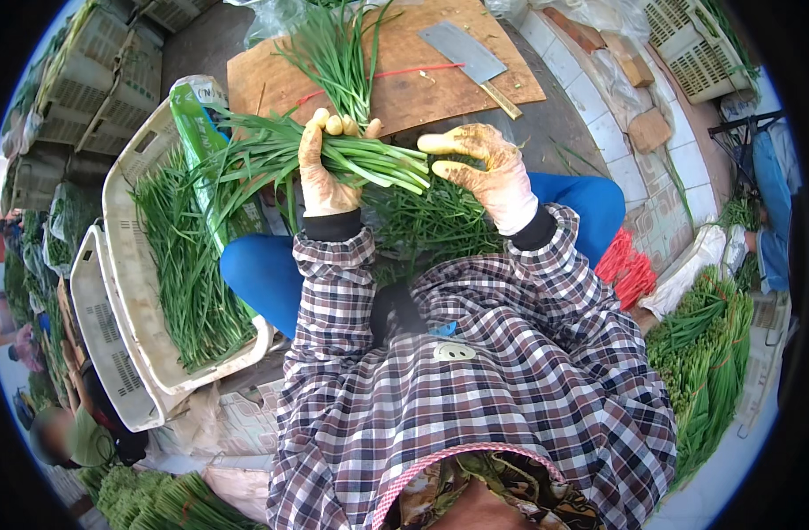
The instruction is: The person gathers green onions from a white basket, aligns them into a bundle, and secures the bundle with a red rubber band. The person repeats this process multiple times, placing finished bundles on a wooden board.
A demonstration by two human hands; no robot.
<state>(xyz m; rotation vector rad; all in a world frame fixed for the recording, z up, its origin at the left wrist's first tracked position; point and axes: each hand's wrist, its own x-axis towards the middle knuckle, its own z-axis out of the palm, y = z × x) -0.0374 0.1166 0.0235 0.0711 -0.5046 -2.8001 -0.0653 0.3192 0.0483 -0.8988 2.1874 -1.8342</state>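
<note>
My left hand [328,165], in a stained pale glove, is closed around a bunch of green Chinese chives [378,159]. Their pale cut ends point right and the leaves fan out to the left. Just right of those ends, my right hand [481,165] wears a similar glove, its thumb and fingers apart with nothing seen between them. Beyond my left hand, another bunch of chives [341,66] lies on a wooden board [431,99], over a red tie [418,69]. A cleaver [467,56] lies on the board's right part.
A white plastic crate [123,265] of loose chives stands at left, a green plastic package [202,152] across it. More greens [437,218] lie between my knees. Red ties [626,268] and bundled greens [716,364] lie at right. A person [73,437] is at the lower left.
</note>
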